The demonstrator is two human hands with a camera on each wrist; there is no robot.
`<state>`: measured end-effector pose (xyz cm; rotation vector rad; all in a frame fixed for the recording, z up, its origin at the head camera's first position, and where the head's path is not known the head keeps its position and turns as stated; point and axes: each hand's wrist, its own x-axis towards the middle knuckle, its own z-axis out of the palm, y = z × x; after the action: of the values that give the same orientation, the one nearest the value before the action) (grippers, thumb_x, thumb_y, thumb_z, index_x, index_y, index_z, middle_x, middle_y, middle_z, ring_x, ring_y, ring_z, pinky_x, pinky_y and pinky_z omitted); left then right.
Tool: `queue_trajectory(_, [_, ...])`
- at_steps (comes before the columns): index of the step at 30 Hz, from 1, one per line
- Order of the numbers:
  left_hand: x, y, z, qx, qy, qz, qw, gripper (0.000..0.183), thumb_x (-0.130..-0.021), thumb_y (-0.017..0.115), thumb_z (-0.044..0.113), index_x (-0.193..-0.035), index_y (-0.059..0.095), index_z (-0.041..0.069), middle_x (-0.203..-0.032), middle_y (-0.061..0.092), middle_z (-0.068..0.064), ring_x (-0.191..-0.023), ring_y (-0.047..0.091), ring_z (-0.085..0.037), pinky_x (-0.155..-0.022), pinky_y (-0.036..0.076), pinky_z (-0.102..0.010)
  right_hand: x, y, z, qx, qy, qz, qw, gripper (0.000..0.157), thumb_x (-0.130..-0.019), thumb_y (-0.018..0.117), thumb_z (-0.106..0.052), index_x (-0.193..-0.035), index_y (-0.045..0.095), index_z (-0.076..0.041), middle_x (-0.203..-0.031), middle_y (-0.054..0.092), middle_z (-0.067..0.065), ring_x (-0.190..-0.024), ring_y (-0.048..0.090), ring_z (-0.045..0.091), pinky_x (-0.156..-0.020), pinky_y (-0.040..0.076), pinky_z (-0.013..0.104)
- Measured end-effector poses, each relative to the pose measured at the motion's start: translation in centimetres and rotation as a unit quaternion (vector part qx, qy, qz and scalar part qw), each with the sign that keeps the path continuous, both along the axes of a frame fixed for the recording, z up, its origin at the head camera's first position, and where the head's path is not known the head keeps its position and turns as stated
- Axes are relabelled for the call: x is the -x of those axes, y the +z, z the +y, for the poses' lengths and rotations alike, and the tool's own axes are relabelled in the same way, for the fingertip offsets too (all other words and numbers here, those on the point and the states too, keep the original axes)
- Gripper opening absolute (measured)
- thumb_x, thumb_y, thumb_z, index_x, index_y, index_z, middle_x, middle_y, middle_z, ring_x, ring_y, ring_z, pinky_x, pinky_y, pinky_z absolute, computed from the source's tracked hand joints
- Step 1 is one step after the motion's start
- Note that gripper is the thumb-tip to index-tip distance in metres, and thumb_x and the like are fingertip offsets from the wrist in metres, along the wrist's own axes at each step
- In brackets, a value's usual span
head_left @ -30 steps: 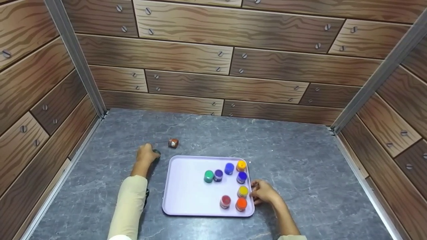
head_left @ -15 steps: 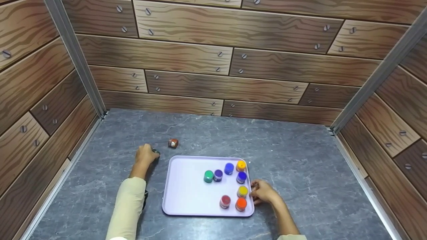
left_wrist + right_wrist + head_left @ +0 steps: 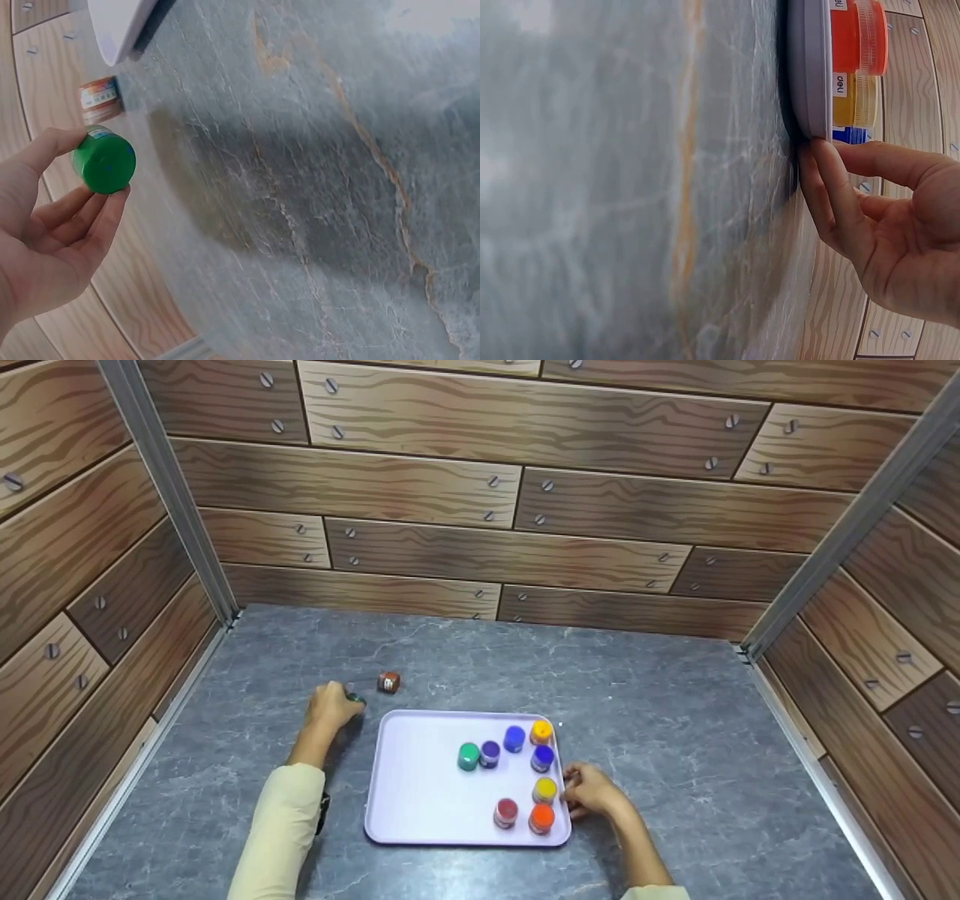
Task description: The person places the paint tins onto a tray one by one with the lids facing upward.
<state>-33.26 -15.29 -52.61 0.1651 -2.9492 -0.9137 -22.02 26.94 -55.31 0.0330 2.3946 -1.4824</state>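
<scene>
My left hand (image 3: 330, 706) pinches a green paint jar (image 3: 105, 161) between thumb and fingertips, left of the tray. In the left wrist view its round green end faces the camera; the head view shows only a dark green bit past the fingers. My right hand (image 3: 594, 790) holds the right rim of the lilac tray (image 3: 420, 825), thumb on one side and fingers on the other (image 3: 821, 180). On the tray stand several small paint jars, among them a red-orange one (image 3: 541, 817), a yellow one (image 3: 545, 790) and a green one (image 3: 469, 756).
A brown paint jar (image 3: 388, 682) lies on its side on the grey marbled table (image 3: 675, 697), behind the tray's left corner and right of my left hand. Wood-patterned walls (image 3: 420, 487) with metal corner posts (image 3: 184, 502) enclose the table at the back and sides.
My left hand, with the green paint jar, has shifted slightly right toward the tray. My right hand and the tray have stayed in place.
</scene>
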Motion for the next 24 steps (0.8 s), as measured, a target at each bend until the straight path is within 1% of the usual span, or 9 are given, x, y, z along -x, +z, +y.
queue_trajectory(4, [-0.3, 0.5, 0.5, -0.005, 0.000, 0.001, 1.0000, 0.023, -0.073, 0.070, 0.019, -0.075, 0.062, -0.002, -0.072, 0.059, -0.013, -0.064, 0.048, -0.024, -0.062, 0.045, -0.043, 0.0, 0.0, 0.0, -0.003, 0.002, 0.003, 1.000, 0.028, -0.071, 0.054, 0.012, -0.098, 0.046, 0.011, -0.073, 0.050, 0.011, -0.059, 0.054, 0.020, -0.051, 0.052, 0.034])
queue_trajectory(6, [-0.5, 0.6, 0.7, -0.008, 0.000, 0.011, 0.9999, 0.022, -0.072, 0.071, 0.018, -0.074, 0.061, -0.001, -0.071, 0.059, -0.012, -0.064, 0.048, -0.024, -0.062, 0.045, -0.043, 0.0, 0.1, 0.0, -0.004, 0.000, 0.002, 1.000, 0.029, -0.071, 0.055, 0.012, -0.098, 0.046, 0.011, -0.073, 0.050, 0.011, -0.059, 0.054, 0.020, -0.051, 0.052, 0.035])
queue_trajectory(9, [-0.8, 0.8, 1.2, -0.015, -0.004, 0.027, 0.9995, 0.023, -0.071, 0.070, 0.017, -0.078, 0.063, -0.004, -0.074, 0.061, -0.015, -0.065, 0.051, -0.026, -0.064, 0.046, -0.042, -0.1, 0.1, 0.0, 0.000, 0.002, -0.001, 1.000, 0.029, -0.072, 0.055, 0.012, -0.099, 0.046, 0.012, -0.073, 0.051, 0.012, -0.060, 0.054, 0.021, -0.052, 0.052, 0.035])
queue_trajectory(13, [-1.5, 0.8, 1.9, -0.016, -0.014, 0.044, 0.9988, 0.029, -0.070, 0.070, 0.016, -0.085, 0.065, -0.008, -0.080, 0.064, -0.019, -0.071, 0.058, -0.030, -0.067, 0.048, -0.042, -0.1, 0.2, 0.0, 0.010, 0.006, -0.005, 1.000, 0.029, -0.072, 0.054, 0.013, -0.100, 0.045, 0.014, -0.074, 0.051, 0.012, -0.060, 0.053, 0.020, -0.052, 0.053, 0.035])
queue_trajectory(17, [-2.3, 0.8, 2.6, -0.019, -0.019, 0.046, 0.9986, 0.032, -0.071, 0.071, 0.017, -0.090, 0.066, -0.008, -0.083, 0.065, -0.020, -0.073, 0.060, -0.031, -0.066, 0.049, -0.040, -0.1, 0.1, -0.1, 0.013, 0.004, -0.006, 1.000, 0.029, -0.072, 0.054, 0.014, -0.100, 0.045, 0.014, -0.074, 0.050, 0.011, -0.060, 0.053, 0.020, -0.052, 0.053, 0.035])
queue_trajectory(21, [-3.1, 0.9, 3.7, -0.033, -0.029, 0.054, 0.9976, 0.032, -0.071, 0.072, 0.016, -0.092, 0.066, -0.008, -0.083, 0.065, -0.019, -0.070, 0.060, -0.028, -0.064, 0.051, -0.036, -0.1, 0.0, -0.1, 0.010, -0.001, -0.004, 1.000, 0.030, -0.072, 0.054, 0.013, -0.100, 0.045, 0.013, -0.074, 0.051, 0.011, -0.059, 0.054, 0.020, -0.052, 0.052, 0.035])
queue_trajectory(24, [-3.7, 0.8, 4.5, -0.041, -0.041, 0.069, 0.9959, 0.030, -0.070, 0.073, 0.015, -0.089, 0.066, -0.008, -0.080, 0.065, -0.019, -0.068, 0.061, -0.028, -0.062, 0.051, -0.035, 0.0, -0.1, 0.0, 0.008, -0.005, -0.002, 1.000, 0.031, -0.071, 0.054, 0.013, -0.101, 0.045, 0.013, -0.074, 0.051, 0.012, -0.059, 0.054, 0.020, -0.051, 0.052, 0.034])
